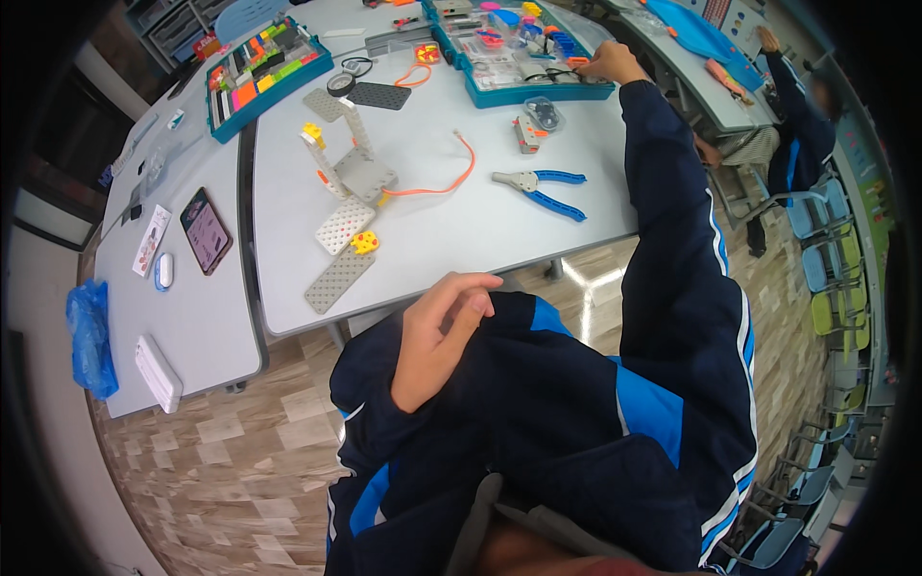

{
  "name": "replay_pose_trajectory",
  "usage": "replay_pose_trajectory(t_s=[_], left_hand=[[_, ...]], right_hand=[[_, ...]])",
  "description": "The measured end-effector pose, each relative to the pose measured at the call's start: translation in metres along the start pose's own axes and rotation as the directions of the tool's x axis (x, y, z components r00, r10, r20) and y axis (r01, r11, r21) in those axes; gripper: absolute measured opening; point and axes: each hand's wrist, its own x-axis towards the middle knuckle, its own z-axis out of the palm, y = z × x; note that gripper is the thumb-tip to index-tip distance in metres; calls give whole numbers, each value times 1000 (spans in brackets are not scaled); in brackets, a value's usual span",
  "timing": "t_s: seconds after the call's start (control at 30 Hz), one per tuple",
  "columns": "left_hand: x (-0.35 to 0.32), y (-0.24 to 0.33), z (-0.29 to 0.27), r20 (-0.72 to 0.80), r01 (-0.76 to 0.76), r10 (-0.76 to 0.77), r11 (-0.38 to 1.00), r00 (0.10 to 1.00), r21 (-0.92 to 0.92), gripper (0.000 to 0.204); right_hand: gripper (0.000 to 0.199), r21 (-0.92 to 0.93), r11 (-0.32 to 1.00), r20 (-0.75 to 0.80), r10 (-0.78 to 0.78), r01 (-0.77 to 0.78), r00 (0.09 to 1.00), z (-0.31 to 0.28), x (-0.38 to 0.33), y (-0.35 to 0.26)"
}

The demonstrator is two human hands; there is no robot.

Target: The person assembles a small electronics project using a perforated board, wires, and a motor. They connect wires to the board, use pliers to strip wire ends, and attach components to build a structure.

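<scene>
My left hand (pixel 444 331) hovers at the table's front edge above my lap, fingers curled and thumb against them; whatever they might hold is hidden. At the far right, my right hand (pixel 613 64) reaches into a teal parts case (pixel 543 93), its fingers closed down by black cables (pixel 552 75); their grip cannot be made out. Between my hands lie blue-handled pliers (pixel 526 180), jaws pointing left. Left of them stands a partly built grey block model (pixel 365 173) with an orange cable (pixel 451 187) and a yellow piece (pixel 364 242). A grey-and-orange block (pixel 526 135) sits near the case.
A second teal case (pixel 274 94) with colourful blocks stands back left. Dark plates (pixel 379 95) lie behind the model. On the left table are a phone (pixel 206 230) and a white box (pixel 158 372); a blue bag (pixel 91 336) hangs beside it. Another person (pixel 807 125) sits far right.
</scene>
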Motion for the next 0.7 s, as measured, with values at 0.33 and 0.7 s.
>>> replay_pose_trajectory(t_s=[0.33, 0.7], left_hand=[[-1, -3, -5, -54, -22, 20, 999, 998, -29, 21], [1, -5, 0, -39, -7, 6, 999, 999, -40, 21]], right_hand=[[41, 122, 992, -400, 39, 12, 916, 32, -47, -17], [46, 99, 994, -600, 22, 47, 800, 33, -50, -6]])
